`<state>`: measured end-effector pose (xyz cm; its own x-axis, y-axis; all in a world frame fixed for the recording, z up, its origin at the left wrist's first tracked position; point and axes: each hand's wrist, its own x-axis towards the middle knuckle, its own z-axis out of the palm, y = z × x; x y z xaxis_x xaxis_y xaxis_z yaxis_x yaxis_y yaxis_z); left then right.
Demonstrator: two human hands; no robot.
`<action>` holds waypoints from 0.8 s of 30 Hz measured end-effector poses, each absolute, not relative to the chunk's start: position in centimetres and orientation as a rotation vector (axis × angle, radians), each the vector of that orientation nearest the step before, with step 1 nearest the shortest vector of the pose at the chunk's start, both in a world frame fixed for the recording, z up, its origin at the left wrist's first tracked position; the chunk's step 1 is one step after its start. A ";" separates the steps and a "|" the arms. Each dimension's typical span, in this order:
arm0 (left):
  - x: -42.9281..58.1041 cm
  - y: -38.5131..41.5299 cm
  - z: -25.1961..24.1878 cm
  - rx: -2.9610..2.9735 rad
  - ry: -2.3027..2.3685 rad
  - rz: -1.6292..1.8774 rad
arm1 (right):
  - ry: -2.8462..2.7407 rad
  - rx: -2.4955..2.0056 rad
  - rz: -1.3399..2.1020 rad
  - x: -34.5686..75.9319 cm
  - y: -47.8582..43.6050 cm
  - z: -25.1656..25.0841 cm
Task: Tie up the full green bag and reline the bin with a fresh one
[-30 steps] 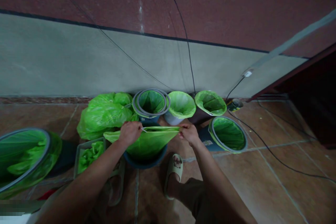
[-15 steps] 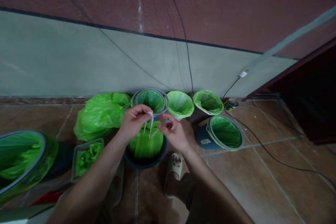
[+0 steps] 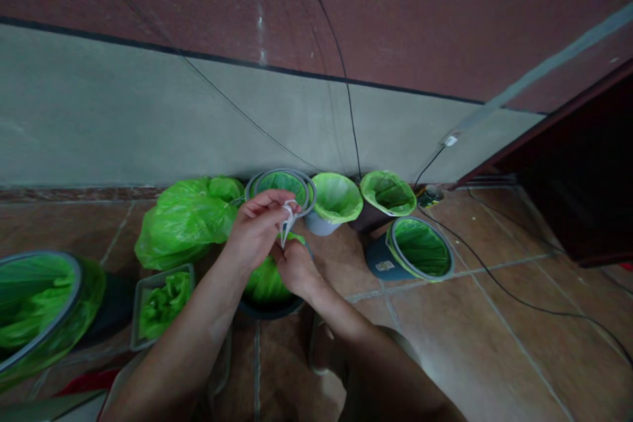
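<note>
My left hand (image 3: 257, 227) pinches a white string (image 3: 287, 219) between thumb and fingers. Just below it, my right hand (image 3: 295, 266) has its fingers closed on the lower part of the string. Both hands are over a dark blue trash bin (image 3: 273, 311), in which a green plastic bag (image 3: 264, 285) stands partly hidden by my hands. Whether the string is joined to that bag I cannot tell.
A full green bag (image 3: 185, 224) rests by the wall. Lined bins stand behind and to the right, including a blue bin (image 3: 383, 254) and a grey-white bin (image 3: 321, 224). A tray (image 3: 136, 316) of green bags and a big bin (image 3: 76, 277) stand left. A black cable (image 3: 519, 306) crosses the tiles.
My right hand has moved left and down from beside the string and closed on its lower part. My left hand still pinches the string.
</note>
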<state>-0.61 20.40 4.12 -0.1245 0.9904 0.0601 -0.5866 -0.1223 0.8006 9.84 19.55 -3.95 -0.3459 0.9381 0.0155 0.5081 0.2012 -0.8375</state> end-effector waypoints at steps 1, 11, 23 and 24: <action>-1.5 20.6 4.0 0.699 0.736 1.621 | -1.918 -1.330 1.059 10.1 19.7 -4.0; -4.9 20.0 3.1 0.837 0.710 1.502 | -1.058 -1.164 1.573 10.5 21.4 -3.8; -3.4 21.8 -2.5 0.920 1.270 1.376 | -1.184 -0.881 2.011 11.4 21.0 -2.4; -3.2 21.6 -3.1 0.988 1.215 1.267 | -1.129 -0.839 2.056 11.9 21.2 -1.9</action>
